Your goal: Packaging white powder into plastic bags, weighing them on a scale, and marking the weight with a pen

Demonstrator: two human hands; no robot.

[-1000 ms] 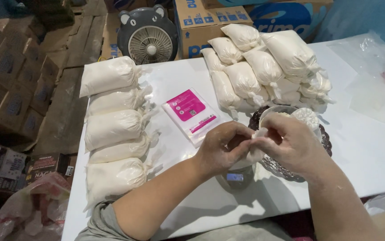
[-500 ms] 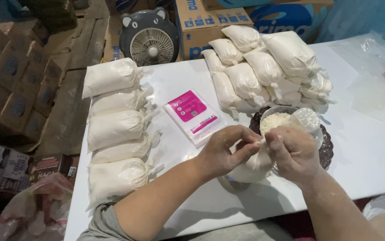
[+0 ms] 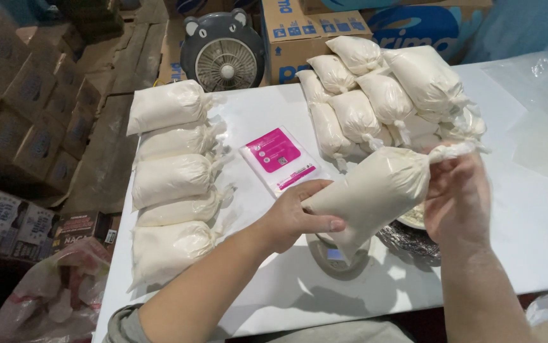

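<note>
White powder fills the soft, sagging bag [image 3: 375, 190], likely weighty. The left hand [image 3: 293, 216] cups its belly above the bench [image 3: 261, 114]; the right hand [image 3: 458, 200] pinches the twisted neck, probably the surest hold.

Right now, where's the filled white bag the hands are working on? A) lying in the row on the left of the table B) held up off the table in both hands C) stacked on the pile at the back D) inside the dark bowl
B: the filled white bag is lifted clear above the table, with the left hand under its body and the right hand pinching its tied neck.
</note>
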